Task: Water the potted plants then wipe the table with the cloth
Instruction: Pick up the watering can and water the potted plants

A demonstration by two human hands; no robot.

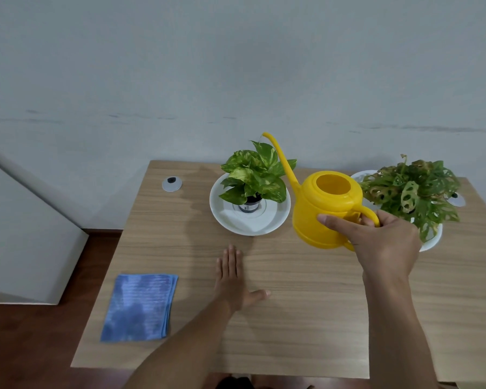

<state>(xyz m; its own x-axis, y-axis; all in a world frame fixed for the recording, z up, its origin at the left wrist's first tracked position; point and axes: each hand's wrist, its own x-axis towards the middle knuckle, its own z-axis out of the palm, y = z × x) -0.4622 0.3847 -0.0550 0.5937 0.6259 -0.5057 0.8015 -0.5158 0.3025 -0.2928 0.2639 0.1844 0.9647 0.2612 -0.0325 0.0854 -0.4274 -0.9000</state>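
A yellow watering can (320, 209) is held by its handle in my right hand (382, 242), above the wooden table (292, 318). Its long spout rises up and left over the leaves of a green pothos plant (257, 172) in a small dark pot on a white saucer (227, 217). A second plant with holed leaves (413, 192) stands on another white saucer (432, 242) at the right, behind my right hand. My left hand (232, 279) lies flat on the table, fingers apart, holding nothing. A folded blue cloth (141, 307) lies at the table's front left.
Two round grey cable caps sit in the tabletop, one at the back left (171, 183), one at the far right (458, 200) partly under leaves. A pale wall runs behind the table. A white panel (26, 234) and dark wooden floor (40, 346) lie to the left.
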